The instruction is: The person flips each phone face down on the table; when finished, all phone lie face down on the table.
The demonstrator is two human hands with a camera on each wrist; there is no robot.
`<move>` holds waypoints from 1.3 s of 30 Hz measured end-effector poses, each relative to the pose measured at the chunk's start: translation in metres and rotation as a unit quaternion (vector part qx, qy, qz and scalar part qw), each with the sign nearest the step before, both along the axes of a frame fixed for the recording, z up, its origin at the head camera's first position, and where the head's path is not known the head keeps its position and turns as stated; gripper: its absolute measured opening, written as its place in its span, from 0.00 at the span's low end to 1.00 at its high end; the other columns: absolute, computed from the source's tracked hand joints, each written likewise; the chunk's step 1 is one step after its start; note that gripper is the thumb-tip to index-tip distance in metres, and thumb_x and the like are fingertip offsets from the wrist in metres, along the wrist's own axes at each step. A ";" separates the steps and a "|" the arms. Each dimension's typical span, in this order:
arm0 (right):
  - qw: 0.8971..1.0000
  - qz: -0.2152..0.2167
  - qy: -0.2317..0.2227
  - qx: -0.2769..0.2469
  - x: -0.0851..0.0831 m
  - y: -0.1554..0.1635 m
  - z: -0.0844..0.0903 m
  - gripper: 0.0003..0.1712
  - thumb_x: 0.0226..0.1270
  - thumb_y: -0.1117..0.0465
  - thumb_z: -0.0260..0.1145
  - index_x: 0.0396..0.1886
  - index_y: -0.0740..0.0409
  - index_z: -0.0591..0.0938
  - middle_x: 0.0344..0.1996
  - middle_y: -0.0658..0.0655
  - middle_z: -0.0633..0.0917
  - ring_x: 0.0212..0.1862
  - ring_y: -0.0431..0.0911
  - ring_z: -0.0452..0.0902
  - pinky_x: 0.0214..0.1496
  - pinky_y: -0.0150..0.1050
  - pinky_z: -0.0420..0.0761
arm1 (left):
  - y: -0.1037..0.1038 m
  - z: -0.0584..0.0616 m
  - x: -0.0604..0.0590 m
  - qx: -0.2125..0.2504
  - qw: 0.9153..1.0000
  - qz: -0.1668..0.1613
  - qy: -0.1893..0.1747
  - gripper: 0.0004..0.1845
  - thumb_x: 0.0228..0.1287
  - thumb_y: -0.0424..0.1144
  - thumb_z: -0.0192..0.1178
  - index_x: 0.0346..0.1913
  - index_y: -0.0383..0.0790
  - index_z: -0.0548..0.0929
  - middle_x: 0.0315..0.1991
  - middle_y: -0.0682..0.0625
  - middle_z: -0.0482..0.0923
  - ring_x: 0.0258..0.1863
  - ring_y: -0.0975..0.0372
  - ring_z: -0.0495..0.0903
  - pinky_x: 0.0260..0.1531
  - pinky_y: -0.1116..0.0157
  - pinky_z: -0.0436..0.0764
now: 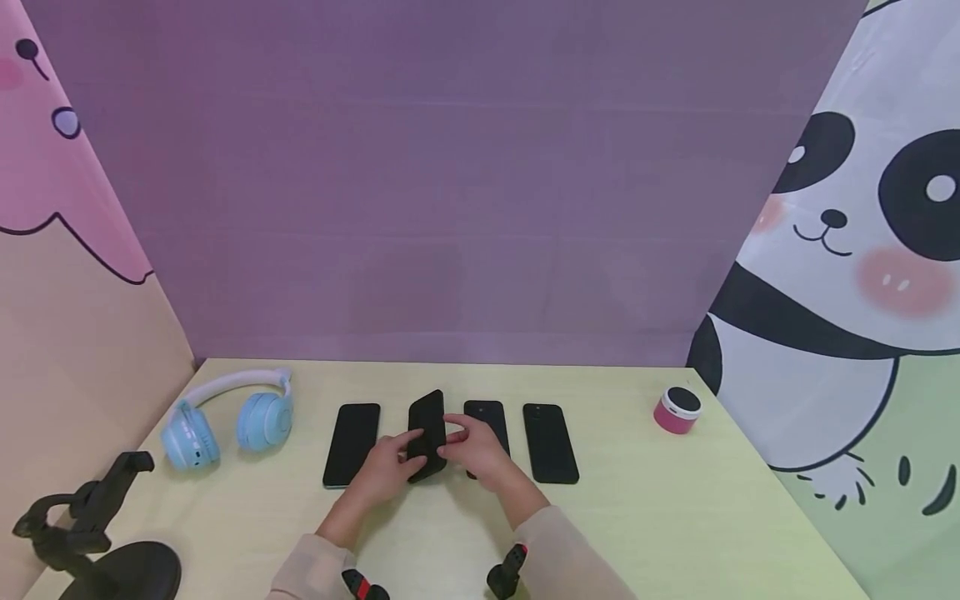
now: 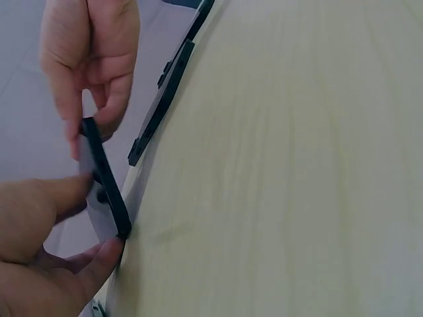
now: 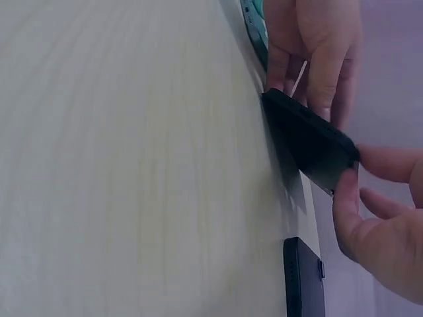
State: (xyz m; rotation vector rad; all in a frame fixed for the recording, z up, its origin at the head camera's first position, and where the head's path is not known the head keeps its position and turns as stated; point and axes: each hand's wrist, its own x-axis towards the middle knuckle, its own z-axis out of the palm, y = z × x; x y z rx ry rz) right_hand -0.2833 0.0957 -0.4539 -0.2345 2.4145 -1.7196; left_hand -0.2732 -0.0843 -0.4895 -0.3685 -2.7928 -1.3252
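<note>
Tilting up between both hands is the slim black rectangular phone (image 1: 427,433), its long axis running away from the person. In the head view the left hand (image 1: 386,471) pinches its near left edge and the right hand (image 1: 476,450) pinches the right edge, both equally close. Flat on the pale yellow-green counter (image 1: 675,517) lie three more black phones: one (image 1: 351,444) left of the left grip, one (image 1: 487,417) partly under the right hand, one (image 1: 550,442) just right of it.

Left wrist view: thumb and fingers (image 2: 99,257) clamp the phone's (image 2: 106,185) edge, lower edge touching the counter.

Right wrist view: fingertips (image 3: 347,205) close on the raised phone (image 3: 307,139). No containers in sight.
</note>
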 end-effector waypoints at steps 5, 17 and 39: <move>0.998 0.029 -0.011 -0.046 0.000 0.003 0.003 0.31 0.63 0.74 0.65 0.65 0.75 0.68 0.41 0.63 0.79 0.40 0.47 0.78 0.48 0.43 0.80 | 0.003 0.001 0.002 0.030 0.999 -0.015 0.008 0.24 0.68 0.39 0.62 0.65 0.36 0.75 0.43 0.38 0.73 0.43 0.47 0.77 0.43 0.51 0.78; 0.988 0.107 -0.035 -0.102 0.000 0.011 0.007 0.29 0.69 0.76 0.55 0.69 0.75 0.63 0.44 0.64 0.76 0.41 0.49 0.80 0.52 0.46 0.79 | 0.008 0.004 0.000 0.159 0.984 -0.048 -0.059 0.26 0.73 0.38 0.56 0.71 0.37 0.68 0.52 0.37 0.75 0.53 0.47 0.77 0.43 0.58 0.81; 0.992 0.089 -0.018 -0.084 -0.001 0.005 0.008 0.30 0.67 0.77 0.57 0.69 0.73 0.65 0.43 0.63 0.75 0.41 0.47 0.78 0.52 0.50 0.79 | 0.015 0.001 0.001 0.302 0.946 -0.052 -0.103 0.26 0.74 0.28 0.49 0.73 0.34 0.63 0.55 0.34 0.70 0.51 0.48 0.78 0.48 0.55 0.79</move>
